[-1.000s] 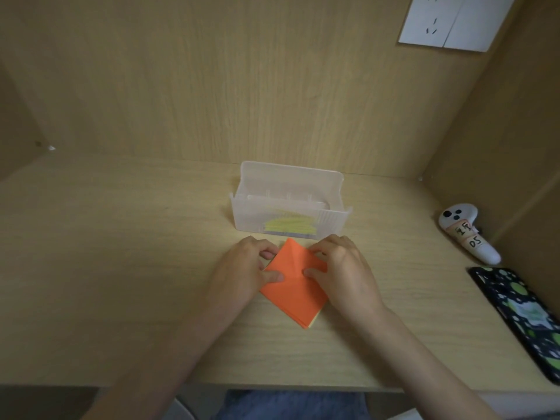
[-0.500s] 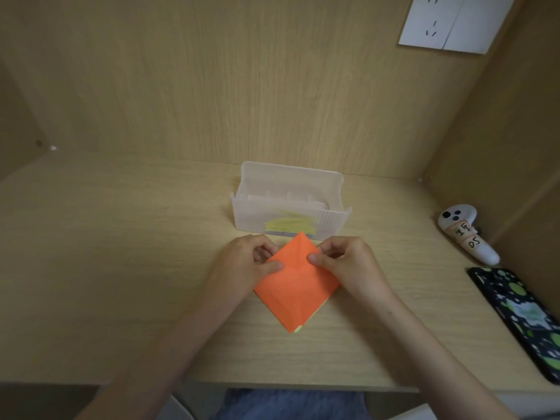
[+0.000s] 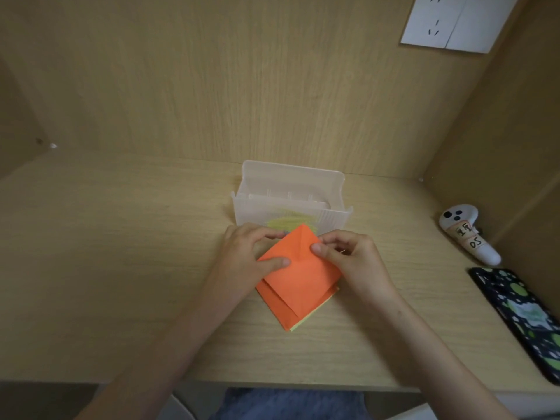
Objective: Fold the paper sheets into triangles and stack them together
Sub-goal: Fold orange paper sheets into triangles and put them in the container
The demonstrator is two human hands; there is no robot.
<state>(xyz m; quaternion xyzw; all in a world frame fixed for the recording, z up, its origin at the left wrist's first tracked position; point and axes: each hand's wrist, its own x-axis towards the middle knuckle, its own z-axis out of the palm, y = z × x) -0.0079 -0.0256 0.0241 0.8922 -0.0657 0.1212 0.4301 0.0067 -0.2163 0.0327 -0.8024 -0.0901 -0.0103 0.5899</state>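
A top orange paper sheet point(image 3: 303, 268) is lifted off a small stack of square sheets point(image 3: 277, 306) on the wooden desk point(image 3: 121, 268). The stack shows another orange sheet and a thin yellow edge underneath. My left hand point(image 3: 245, 262) pinches the lifted sheet's left side, thumb on top. On the sheet's right upper edge, my right hand point(image 3: 354, 262) pinches it with the thumb on top too. The sheet's far corner points at the clear box.
A translucent plastic box point(image 3: 291, 201) with yellow paper inside stands just behind the hands. A white controller point(image 3: 466, 234) and a dark patterned phone point(image 3: 527, 316) lie at the right. Wooden walls enclose the desk at back and right.
The top orange sheet has come up off the stack and shifted away from me, uncovering the orange sheet below. Both hands moved up with it.
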